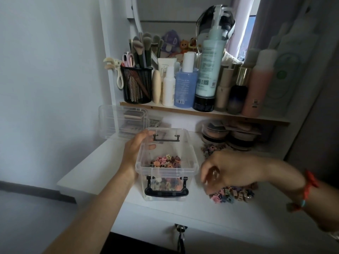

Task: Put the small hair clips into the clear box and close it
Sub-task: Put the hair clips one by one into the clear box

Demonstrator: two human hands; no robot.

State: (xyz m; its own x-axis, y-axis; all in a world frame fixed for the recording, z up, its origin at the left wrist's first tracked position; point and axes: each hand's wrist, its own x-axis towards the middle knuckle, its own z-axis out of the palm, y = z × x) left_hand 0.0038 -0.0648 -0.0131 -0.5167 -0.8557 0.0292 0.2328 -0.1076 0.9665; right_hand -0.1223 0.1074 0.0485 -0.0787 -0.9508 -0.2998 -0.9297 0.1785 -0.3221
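Observation:
The clear box (190, 168) stands open on the white desk, with black latch handles at its near and far ends. Several small coloured hair clips (166, 161) lie inside it. My left hand (136, 145) grips the box's left wall, thumb over the rim. A pile of small hair clips (233, 194) lies on the desk right of the box. My right hand (229, 171) hovers over that pile with fingers curled down toward the clips; whether they pinch any is blurred. More clips (209, 150) lie behind that hand. The clear lid (113, 123) leans at the back left.
A shelf (201, 111) above the desk carries bottles, a black mesh cup of brushes (136, 85) and tubes. Round compacts (214, 133) sit under it at the back right. A key (180, 233) hangs in the drawer lock at the desk's front edge.

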